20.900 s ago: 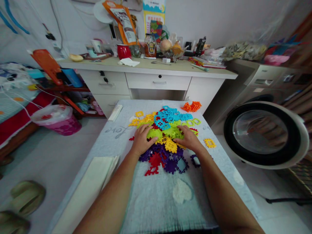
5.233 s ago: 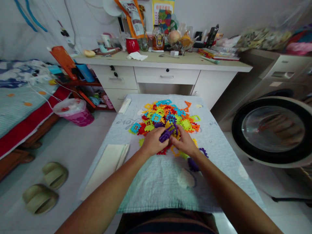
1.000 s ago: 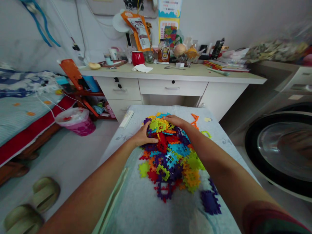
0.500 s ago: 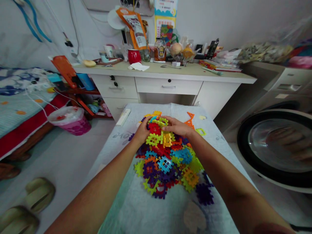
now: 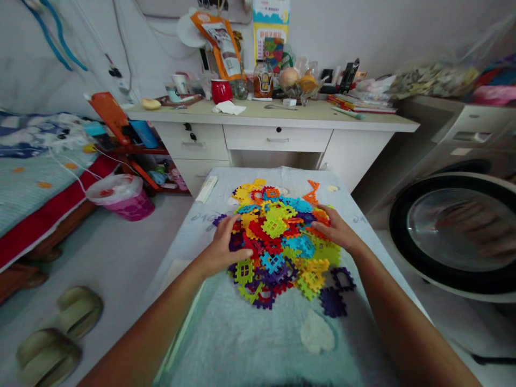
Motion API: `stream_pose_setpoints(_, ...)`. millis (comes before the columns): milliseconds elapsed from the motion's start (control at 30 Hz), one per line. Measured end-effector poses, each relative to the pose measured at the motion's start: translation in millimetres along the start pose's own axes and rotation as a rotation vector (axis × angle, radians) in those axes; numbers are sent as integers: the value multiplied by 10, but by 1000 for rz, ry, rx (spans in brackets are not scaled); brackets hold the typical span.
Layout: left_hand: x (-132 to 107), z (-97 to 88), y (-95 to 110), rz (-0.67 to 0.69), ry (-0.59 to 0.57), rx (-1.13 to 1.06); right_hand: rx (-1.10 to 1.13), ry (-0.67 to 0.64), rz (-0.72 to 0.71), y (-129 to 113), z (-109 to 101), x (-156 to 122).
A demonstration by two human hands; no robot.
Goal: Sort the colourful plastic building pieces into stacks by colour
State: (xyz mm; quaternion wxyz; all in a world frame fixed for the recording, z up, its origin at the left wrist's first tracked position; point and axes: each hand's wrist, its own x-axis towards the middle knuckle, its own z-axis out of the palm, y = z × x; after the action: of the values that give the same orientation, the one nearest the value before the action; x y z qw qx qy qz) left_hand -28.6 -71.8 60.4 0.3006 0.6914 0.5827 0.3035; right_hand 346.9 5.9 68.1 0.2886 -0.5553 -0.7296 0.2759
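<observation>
A loose heap of toothed plastic building pieces (image 5: 274, 244) in yellow, green, red, blue, purple and orange lies on the cloth-covered table (image 5: 242, 344). At the heap's left side my left hand (image 5: 223, 247) is open, thumb and fingers spread beside purple and red pieces. My right hand (image 5: 338, 228) is at the right side, its thumb and fingers apart around an orange piece (image 5: 321, 217); no firm grip shows. A light green square piece (image 5: 274, 224) rests on top between the hands. Two purple pieces (image 5: 334, 302) lie at the near right.
A white stick-like box (image 5: 206, 189) lies at the table's far left corner. Beyond stands a white desk (image 5: 278, 123) bearing a red pot, jars and books. A washing machine (image 5: 455, 236) stands to the right; a pink bin (image 5: 124, 199) and slippers (image 5: 78, 312) are on the floor at left.
My hands have moved apart, left hand to the left and right hand to the right. The pieces gathered between them are let go and spread over the heap.
</observation>
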Motion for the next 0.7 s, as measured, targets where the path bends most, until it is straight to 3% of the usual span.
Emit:
stream_pose_setpoints(133, -174, 320, -49, 4, 8, 209, -14, -57, 12, 22, 222, -15)
stream_pose_setpoints(267, -140, 553, 6, 46, 33, 282, 6, -117, -10, -145, 402, 32)
stream_pose_setpoints(500, 62, 645, 202, 126, 66, 204, 95, -307, -71, -440, 449, 154)
stream_pose_setpoints(700, 165, 612, 181, 190, 168, 78, 337, -391, -122, -652, 588, 216)
